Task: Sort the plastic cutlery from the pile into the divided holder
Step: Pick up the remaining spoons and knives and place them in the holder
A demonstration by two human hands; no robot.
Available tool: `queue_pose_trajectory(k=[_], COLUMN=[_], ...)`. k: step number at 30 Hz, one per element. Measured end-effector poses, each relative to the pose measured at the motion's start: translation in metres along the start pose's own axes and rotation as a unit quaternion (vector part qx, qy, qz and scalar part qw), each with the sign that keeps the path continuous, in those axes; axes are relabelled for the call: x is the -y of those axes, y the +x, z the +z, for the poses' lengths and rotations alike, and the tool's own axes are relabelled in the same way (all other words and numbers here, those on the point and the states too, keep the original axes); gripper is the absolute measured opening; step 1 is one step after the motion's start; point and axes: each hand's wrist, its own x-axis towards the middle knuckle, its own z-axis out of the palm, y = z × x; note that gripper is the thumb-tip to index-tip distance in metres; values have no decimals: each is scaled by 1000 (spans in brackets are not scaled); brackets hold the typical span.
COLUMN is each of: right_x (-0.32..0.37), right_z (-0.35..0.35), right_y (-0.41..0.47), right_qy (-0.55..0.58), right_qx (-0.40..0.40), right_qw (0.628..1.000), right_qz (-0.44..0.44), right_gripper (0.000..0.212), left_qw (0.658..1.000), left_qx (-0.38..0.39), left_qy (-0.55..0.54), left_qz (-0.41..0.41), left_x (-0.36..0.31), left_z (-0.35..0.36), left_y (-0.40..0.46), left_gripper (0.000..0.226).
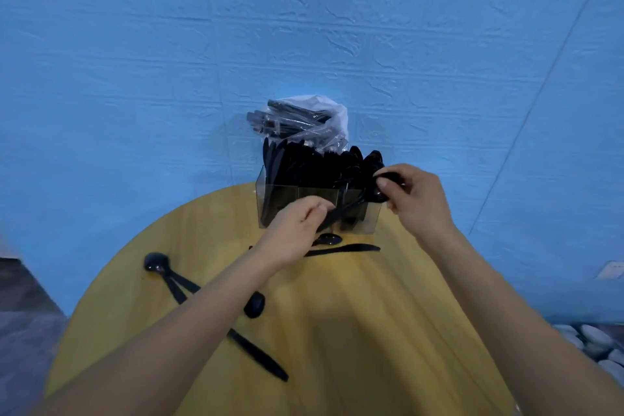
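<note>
A clear divided holder [369, 218] stands at the far edge of the round yellow table [354, 314], packed with black plastic cutlery. My left hand [297, 233] pinches the handles of black spoons [344, 211] in front of the holder. My right hand [412, 199] grips their bowls at the holder's right end. Loose on the table lie a black knife [344, 249], a spoon [327, 240] just behind my left hand, two spoons [169, 275] at the left, and a spoon bowl [255, 305] and a knife [260, 356] beside my left forearm.
A clear plastic bag [304, 123] of wrapped black cutlery sits behind the holder against the blue wall. The floor shows at the left, and pale stones [594, 344] lie at the lower right.
</note>
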Motion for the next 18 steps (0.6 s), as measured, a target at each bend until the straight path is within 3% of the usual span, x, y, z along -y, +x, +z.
queue_pose_trajectory(k=[3,7,10,14,18], right_x=[-13,-27,-32,-32,-29], right_z=[-23,-39,-42,-38,-25], right_y=[34,66,79,78,64], right_qy=[-33,-80,-99,-131,-222], right_qx=[-69,-80,-84,-125,-157], right_qw=[997,994,991,977,928], right_qz=[-2,-12,-37,-114,-255], right_gripper=[13,12,13,14,17], left_qw=[981,927,886,864,858], left_qx=[-66,-57,-59,-100,-121], left_qy=[158,322,415,446,446], left_qz=[89,183,199,212,222], left_x=[11,23,35,49,50], left_z=[5,17,25,30,34], left_y=[26,51,60,63,63], left_gripper=[30,44,52,60,57])
